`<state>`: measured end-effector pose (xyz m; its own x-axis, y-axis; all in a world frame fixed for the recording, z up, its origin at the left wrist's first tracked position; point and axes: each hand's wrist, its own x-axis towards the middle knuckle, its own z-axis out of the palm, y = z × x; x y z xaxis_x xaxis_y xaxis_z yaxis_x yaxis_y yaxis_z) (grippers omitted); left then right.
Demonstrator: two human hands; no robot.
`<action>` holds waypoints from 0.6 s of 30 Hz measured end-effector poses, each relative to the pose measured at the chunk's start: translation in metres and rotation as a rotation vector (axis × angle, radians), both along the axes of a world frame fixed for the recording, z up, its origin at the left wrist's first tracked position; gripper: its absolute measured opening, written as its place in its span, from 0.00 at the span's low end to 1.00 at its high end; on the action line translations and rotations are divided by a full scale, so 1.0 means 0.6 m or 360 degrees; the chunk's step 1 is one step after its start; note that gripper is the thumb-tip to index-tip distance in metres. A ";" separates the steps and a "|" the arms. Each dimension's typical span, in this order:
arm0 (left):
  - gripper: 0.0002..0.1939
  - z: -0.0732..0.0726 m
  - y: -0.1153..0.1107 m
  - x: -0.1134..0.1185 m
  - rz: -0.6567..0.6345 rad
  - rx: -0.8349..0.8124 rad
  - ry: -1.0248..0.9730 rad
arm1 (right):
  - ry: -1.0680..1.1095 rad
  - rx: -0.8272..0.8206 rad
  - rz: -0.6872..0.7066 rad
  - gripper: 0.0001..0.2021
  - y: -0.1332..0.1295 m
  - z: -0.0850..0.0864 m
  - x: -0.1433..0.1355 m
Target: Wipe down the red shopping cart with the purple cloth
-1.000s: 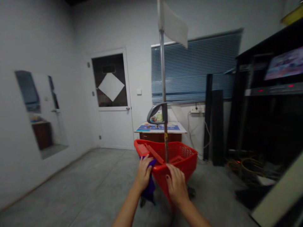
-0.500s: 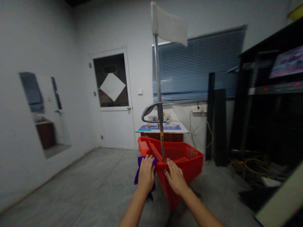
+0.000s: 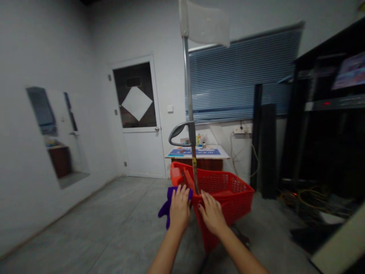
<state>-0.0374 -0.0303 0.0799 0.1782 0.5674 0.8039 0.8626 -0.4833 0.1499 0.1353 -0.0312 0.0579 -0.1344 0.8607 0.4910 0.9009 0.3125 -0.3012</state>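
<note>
A red plastic cart basket (image 3: 230, 205) with perforated sides stands in front of me. My left hand (image 3: 180, 207) presses a purple cloth (image 3: 165, 208) against the near left edge of the basket, its fingers wrapped over the cloth. My right hand (image 3: 211, 211) rests on the near rim just right of the pole, fingers bent over the edge. Between the hands a metal pole (image 3: 189, 83) rises from the basket, with a grey loop handle (image 3: 180, 135) partway up and a whitish flag-shaped panel (image 3: 209, 23) at its top.
Behind the basket is a small table (image 3: 225, 154) with bottles on it. A white door (image 3: 144, 152) and a wall mirror (image 3: 64, 140) are at the left. Dark panels (image 3: 268, 152), a black rack (image 3: 310, 152) and loose cables (image 3: 309, 199) stand or lie at the right.
The basket's far end has swung slightly to the right in view. The purple cloth's loose part hangs further left. Both hands keep their places at the near edge.
</note>
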 end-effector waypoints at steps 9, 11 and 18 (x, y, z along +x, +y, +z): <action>0.20 0.002 0.007 -0.003 0.0257 0.0008 -0.0143 | 0.0034 0.0040 0.0003 0.27 -0.013 0.008 -0.017; 0.23 -0.005 0.001 0.001 0.0196 0.0029 -0.0009 | 0.0025 0.0042 0.0011 0.27 -0.017 0.010 -0.022; 0.23 0.006 0.007 -0.037 0.0254 0.0022 0.0002 | 0.0022 0.0041 0.0048 0.27 -0.030 0.019 -0.031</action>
